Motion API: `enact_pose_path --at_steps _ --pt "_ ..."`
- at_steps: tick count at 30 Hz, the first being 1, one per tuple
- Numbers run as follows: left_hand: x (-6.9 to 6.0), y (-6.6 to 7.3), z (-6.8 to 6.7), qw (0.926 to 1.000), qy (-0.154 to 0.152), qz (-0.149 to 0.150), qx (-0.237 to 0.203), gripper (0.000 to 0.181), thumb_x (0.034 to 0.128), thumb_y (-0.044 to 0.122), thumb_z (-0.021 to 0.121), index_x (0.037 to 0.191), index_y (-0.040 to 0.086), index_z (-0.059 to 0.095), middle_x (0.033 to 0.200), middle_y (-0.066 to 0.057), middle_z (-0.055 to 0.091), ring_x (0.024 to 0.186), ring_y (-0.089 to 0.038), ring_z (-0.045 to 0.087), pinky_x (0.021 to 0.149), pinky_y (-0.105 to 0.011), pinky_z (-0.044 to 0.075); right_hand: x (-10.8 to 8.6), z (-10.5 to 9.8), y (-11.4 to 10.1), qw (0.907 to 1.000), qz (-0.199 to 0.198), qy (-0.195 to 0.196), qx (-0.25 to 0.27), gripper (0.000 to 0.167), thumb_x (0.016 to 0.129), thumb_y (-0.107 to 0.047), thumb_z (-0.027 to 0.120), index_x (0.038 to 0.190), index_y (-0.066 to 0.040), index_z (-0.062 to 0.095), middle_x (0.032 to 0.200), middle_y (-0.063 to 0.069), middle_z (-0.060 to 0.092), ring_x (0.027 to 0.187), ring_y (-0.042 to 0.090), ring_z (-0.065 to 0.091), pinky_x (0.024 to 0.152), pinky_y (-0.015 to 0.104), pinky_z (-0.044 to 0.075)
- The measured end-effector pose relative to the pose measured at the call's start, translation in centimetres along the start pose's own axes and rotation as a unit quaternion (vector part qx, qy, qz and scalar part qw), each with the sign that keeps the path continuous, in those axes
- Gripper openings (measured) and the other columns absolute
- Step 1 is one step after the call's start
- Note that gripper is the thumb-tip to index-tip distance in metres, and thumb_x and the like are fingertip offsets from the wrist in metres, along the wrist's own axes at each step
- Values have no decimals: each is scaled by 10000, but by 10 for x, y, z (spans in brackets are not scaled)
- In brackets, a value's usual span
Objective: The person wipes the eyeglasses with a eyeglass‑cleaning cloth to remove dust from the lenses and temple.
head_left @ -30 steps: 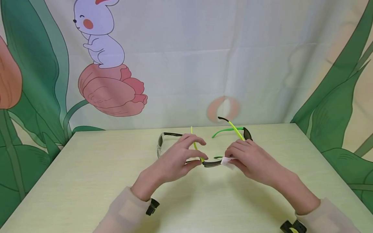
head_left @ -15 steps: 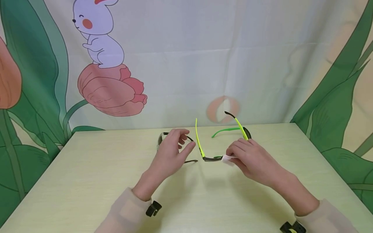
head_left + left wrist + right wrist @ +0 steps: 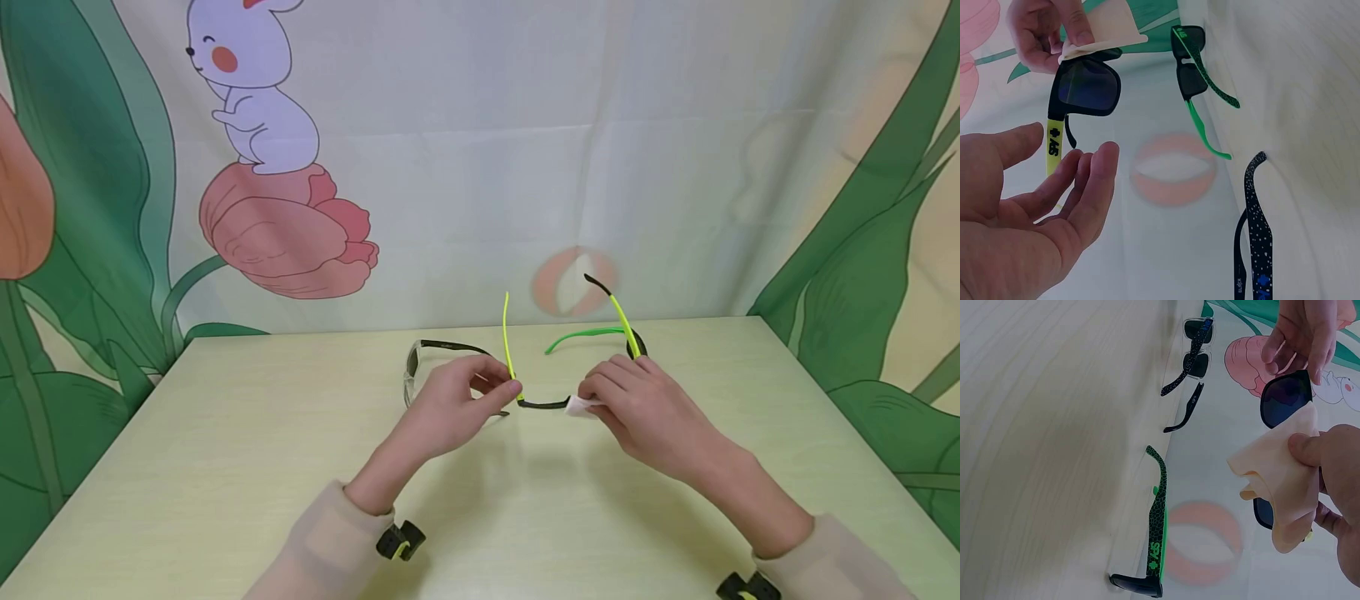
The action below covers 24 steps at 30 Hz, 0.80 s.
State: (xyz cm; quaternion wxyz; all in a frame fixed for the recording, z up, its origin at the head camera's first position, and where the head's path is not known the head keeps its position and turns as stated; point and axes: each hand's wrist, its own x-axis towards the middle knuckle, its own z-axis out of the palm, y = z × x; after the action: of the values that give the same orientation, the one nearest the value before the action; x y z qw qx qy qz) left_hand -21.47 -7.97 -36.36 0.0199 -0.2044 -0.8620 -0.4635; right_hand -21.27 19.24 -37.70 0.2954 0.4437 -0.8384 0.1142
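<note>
Black-fronted sunglasses [image 3: 1088, 86] with yellow temples are held up above the table, temples pointing away. My right hand [image 3: 645, 408] pinches a pale lens cloth [image 3: 1282, 469] folded over their front, covering part of the lenses. At the other end, my left hand [image 3: 461, 404] is beside the hinge of one yellow temple [image 3: 1054, 140]. Its thumb and fingers lie loosely apart around that temple in the left wrist view; whether they touch it cannot be told.
Sunglasses with a clear frame and speckled black temples [image 3: 1194, 359] rest on the table [image 3: 225, 467] behind my left hand. Green-and-black sunglasses [image 3: 1191, 69] lie behind my right hand. A printed curtain [image 3: 450, 167] hangs along the table's back edge.
My left hand drew away from the yellow-templed sunglasses, then came back beside their hinge. The sunglasses have tilted, with their temples rising higher. My right hand keeps its grip on the cloth.
</note>
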Motion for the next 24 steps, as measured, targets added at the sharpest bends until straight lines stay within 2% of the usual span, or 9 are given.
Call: enact_pose_path --at_steps 5,8,18,24 --pt "1 2 0 9999 -9 -87 -115 132 959 224 754 1018 111 723 937 46 707 919 -146 686 762 -338 573 1 1 -1 9999 -30 30 -166 275 809 -82 870 985 -73 660 954 -5 649 921 205 611 691 350 452" --pt "0 1 0 9992 -94 -142 -366 134 962 209 747 1015 96 696 944 27 706 916 -149 692 772 -339 574 1 2 -2 9995 -80 69 -286 265 809 -78 868 984 -74 669 955 -1 655 915 208 611 689 352 453" --pt "-1 3 3 9952 -198 -272 -916 94 996 157 704 1016 88 644 1026 4 702 1019 -169 684 879 -368 564 2 5 -3 9979 -318 315 -471 254 816 -3 834 1006 -69 679 965 17 657 909 229 616 683 376 461" --pt "-1 3 4 9942 -242 -249 -1013 84 1004 125 684 992 74 620 1076 -24 720 1058 -186 686 892 -378 553 3 6 -5 9967 -444 432 -531 284 805 34 824 1023 -87 688 970 17 654 913 231 617 692 392 472"
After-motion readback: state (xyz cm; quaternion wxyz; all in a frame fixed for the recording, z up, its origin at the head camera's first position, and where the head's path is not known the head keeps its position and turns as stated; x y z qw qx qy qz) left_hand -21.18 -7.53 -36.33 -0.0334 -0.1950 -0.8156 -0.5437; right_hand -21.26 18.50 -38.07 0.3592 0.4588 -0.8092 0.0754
